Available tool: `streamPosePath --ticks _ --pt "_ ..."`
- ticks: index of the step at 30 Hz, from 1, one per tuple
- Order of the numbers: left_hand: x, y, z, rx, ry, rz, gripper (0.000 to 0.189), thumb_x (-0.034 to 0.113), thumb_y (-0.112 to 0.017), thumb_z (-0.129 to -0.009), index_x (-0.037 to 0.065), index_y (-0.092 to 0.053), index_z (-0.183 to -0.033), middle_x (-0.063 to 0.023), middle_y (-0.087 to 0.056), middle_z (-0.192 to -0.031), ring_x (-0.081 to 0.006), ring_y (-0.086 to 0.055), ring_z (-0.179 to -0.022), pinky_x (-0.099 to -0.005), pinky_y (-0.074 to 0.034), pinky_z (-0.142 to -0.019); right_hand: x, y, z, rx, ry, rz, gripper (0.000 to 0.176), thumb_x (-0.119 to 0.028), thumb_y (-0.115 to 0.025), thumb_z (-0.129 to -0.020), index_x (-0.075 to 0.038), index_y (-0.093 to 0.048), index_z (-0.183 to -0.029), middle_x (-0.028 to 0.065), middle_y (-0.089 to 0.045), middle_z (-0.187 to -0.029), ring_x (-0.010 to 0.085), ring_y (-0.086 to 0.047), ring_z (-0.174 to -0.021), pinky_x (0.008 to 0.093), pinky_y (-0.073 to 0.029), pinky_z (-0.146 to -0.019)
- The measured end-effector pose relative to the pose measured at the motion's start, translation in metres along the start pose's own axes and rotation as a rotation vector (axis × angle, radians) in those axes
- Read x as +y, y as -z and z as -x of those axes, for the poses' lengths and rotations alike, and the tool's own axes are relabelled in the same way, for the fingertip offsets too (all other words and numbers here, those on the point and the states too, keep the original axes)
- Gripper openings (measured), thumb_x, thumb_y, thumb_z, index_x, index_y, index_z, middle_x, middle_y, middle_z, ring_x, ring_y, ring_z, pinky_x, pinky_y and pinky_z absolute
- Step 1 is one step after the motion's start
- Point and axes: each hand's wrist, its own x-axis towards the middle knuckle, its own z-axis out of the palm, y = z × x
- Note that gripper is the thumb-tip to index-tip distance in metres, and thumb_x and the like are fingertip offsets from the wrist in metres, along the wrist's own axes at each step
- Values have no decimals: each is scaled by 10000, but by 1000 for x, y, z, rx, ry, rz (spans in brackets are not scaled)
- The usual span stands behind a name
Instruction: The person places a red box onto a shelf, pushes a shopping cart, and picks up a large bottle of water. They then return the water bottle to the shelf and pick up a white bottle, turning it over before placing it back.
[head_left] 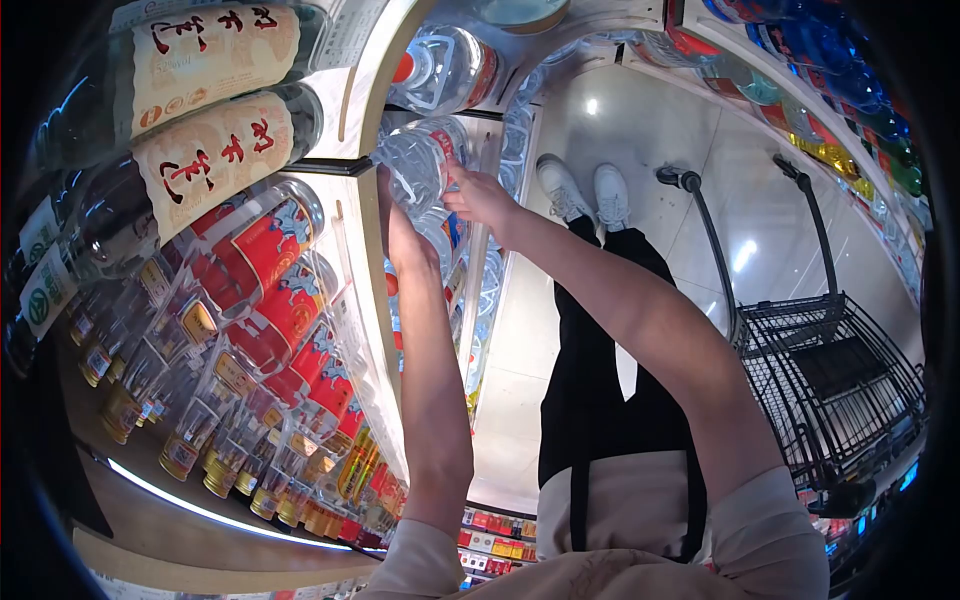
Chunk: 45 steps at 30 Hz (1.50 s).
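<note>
Your work is with the clear bottle (415, 170), a plastic one with red on its label, sitting among the shelves. From it, your right hand (482, 195) is at four o'clock, partly closed, the fingers bent and gripping the bottle's near side. Your left hand (405, 238) comes up at six o'clock, close against the bottle; its fingers are hidden, so you cannot tell how far they are open or whether they grip.

Just beyond the bottle at twelve o'clock lies a clear jug (445, 72) with a red cap. The pale shelf edge (345, 235) crowds the left arm at eight o'clock. Large bottles with cream labels (222, 150) lie at nine o'clock, and red-labelled bottles (270, 245) at eight.

Out at three o'clock you have white shoes (612, 195) on the tiled floor (660, 130); farther off at four, a black trolley (835, 365).
</note>
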Motion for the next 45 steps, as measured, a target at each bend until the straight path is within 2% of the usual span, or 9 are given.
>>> streamPosePath --ticks 7,9,31,34,36,37,41,44,45 --pt "3 4 3 22 -58 -201 485 368 -556 -1059 24 -566 -1400 -95 -539 -1452 -215 -455 -1371 -396 -297 -1190 12 5 4 91 -6 75 826 -697 -452 -1025 -69 -434 -1562 166 -559 -1479 255 -502 -1404 421 -397 -1141" --pt "5 5 3 5 -1 -95 362 242 -653 -965 35 -626 -1261 -73 -519 -1421 -194 -365 -1425 -384 -193 -1226 15 12 11 90 -17 76 818 -687 -455 -1029 -70 -430 -1564 152 -563 -1476 245 -501 -1404 419 -393 -1142" --pt "38 -7 16 -39 14 -265 629 139 -714 -766 29 -585 -1372 -106 -438 -1615 -240 -355 -1490 -391 -225 -1226 27 25 29 131 15 93 739 -574 -552 -1020 -45 -490 -1533 102 -587 -1447 215 -586 -1303 380 -428 -1085" --pt "25 -2 14 -26 12 -235 535 119 -734 -803 38 -601 -1314 -99 -521 -1507 -232 -443 -1405 -383 -276 -1202 30 28 33 181 42 88 700 -539 -563 -1019 -49 -510 -1516 88 -597 -1426 210 -594 -1289 367 -438 -1056" --pt "15 0 20 -12 -179 -214 284 257 -704 -909 60 -691 -1113 -65 -627 -1183 -211 -548 -1134 -379 -382 -1082 28 33 42 181 35 77 665 -518 -566 -1019 -50 -536 -1491 77 -610 -1404 203 -597 -1285 360 -445 -1039" --pt "13 -3 26 -16 -181 -212 284 257 -704 -909 60 -691 -1113 -65 -627 -1183 -211 -548 -1134 -379 -382 -1082 26 36 49 182 22 65 631 -498 -570 -1020 -52 -563 -1466 66 -623 -1381 195 -599 -1282 353 -452 -1022" --pt "4 -1 51 46 -211 -133 522 190 -696 -961 -34 -533 -1404 -135 -529 -1444 -240 -479 -1335 -396 -326 -1173 46 51 66 189 166 87 564 -449 -577 -1021 -41 -606 -1409 56 -646 -1333 180 -620 -1247 338 -465 -996" --pt "2 -3 83 28 -280 -235 737 137 -589 -1027 -46 -197 -1624 -214 -141 -1729 -286 -156 -1600 -419 -146 -1281 59 52 91 245 137 45 504 -384 -566 -1032 -29 -619 -1386 64 -659 -1310 184 -649 -1223 328 -471 -995" --pt "0 -2 95 25 -284 -232 737 137 -589 -1027 -46 -197 -1624 -214 -141 -1729 -286 -156 -1600 -419 -146 -1281 63 52 102 261 123 10 471 -350 -553 -1041 -28 -622 -1377 69 -659 -1312 195 -657 -1220 329 -473 -999"
